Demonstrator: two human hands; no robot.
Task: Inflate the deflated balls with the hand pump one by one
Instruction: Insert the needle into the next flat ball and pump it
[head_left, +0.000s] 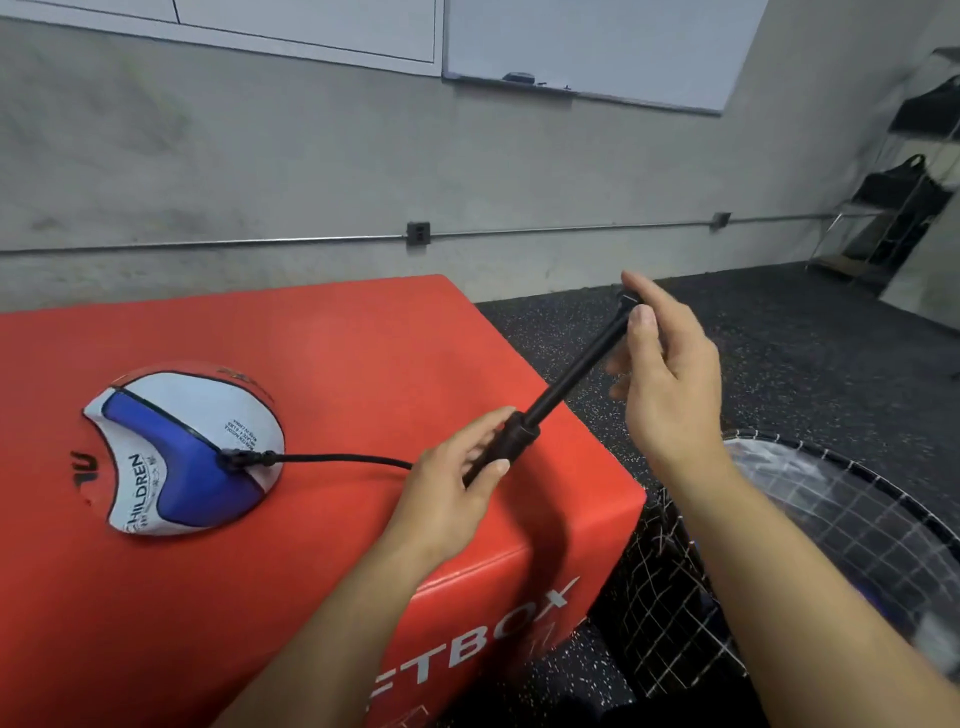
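Observation:
A flat, deflated ball (182, 449) in white, blue and red lies on the red padded box (337, 353). A black hose (343, 458) runs from the ball's valve to a black hand pump (519, 436). My left hand (457, 467) grips the pump's barrel above the box's right edge. The pump's rod (587, 364) is drawn out, slanting up to the right. My right hand (660, 374) holds the handle at the rod's top end, thumb and fingers pinched around it.
A black net basket (810, 525) stands on the speckled dark floor (779, 338) to the right of the box, with something bluish inside. A concrete wall with a whiteboard (597, 47) is behind. A rack with black bags (904, 182) stands at far right.

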